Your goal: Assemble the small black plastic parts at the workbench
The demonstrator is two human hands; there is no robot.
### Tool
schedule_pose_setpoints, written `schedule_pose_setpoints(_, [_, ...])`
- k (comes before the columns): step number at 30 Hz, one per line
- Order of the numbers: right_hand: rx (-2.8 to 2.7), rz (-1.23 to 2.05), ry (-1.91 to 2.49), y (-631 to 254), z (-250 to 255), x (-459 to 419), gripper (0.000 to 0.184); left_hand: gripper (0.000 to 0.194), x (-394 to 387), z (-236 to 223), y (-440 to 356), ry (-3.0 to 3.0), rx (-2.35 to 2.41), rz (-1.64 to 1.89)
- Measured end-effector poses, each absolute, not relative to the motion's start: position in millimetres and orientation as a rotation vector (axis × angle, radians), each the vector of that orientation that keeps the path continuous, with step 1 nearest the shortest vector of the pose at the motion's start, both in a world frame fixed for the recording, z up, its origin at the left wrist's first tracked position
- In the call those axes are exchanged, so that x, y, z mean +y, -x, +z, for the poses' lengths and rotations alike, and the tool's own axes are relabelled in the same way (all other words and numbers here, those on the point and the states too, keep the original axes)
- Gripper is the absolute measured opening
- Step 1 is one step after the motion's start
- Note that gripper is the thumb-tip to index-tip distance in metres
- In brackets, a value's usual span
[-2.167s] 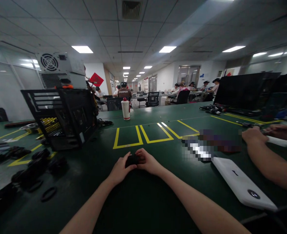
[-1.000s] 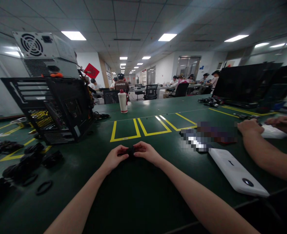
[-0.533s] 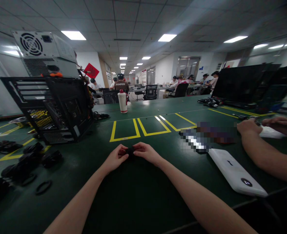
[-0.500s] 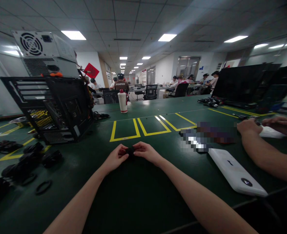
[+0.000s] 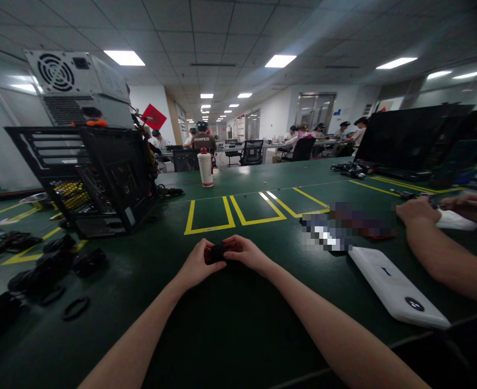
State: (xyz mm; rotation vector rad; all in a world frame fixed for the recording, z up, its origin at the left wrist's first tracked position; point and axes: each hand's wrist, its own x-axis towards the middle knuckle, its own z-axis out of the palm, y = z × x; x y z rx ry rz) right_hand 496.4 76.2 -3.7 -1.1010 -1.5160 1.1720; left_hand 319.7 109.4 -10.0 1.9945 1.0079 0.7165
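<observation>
Between my two hands, just above the green table (image 5: 238, 302), is a small black object (image 5: 217, 252); it is too dark to make out its kind. My left hand (image 5: 201, 262) grips its left side, thumb below and fingers above. From the other side, the fingertips of my right hand (image 5: 244, 253) close on it. Part of the object is hidden behind the fingers. Yellow tape outlines (image 5: 210, 229) lie on the table just beyond my hands.
Left stands a black computer case (image 5: 100, 178) with power supplies (image 5: 88, 81) on top. Several black parts (image 5: 55, 259) and a black ring (image 5: 75, 308) lie nearer. A white cup (image 5: 206, 170) stands ahead. Right are a white device (image 5: 396, 286), a co-worker's hands (image 5: 419, 210) and a monitor (image 5: 409, 138).
My left thumb and fingers have shifted and spread wider around the black object, so more of it shows. My right hand has barely moved. The whole view has slid slightly right.
</observation>
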Motion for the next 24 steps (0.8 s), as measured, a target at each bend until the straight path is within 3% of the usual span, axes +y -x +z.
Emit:
schedule_pose_setpoints(5, [-1.541,1.204,1.001,-499.8,-4.0,74.6,0.039,0.046,106.3,-8.4,-322.9,-2.000,1.072,0.765])
schedule_pose_setpoints(12, [-1.457,1.192,1.180,-496.4,-4.4,76.5,0.034,0.048,108.7,-9.4,-322.0,-2.020,1.079,0.752])
schedule_pose_setpoints(18, [-1.525,1.225,0.957,-499.9,-12.6,82.2,0.043,0.048,109.9,-10.5,-320.7,-2.051,1.067,0.749])
schedule_pose_setpoints(24, [-1.534,1.203,0.973,-499.6,-6.6,77.4,0.032,0.047,110.7,-11.6,-321.1,-2.032,1.058,0.753])
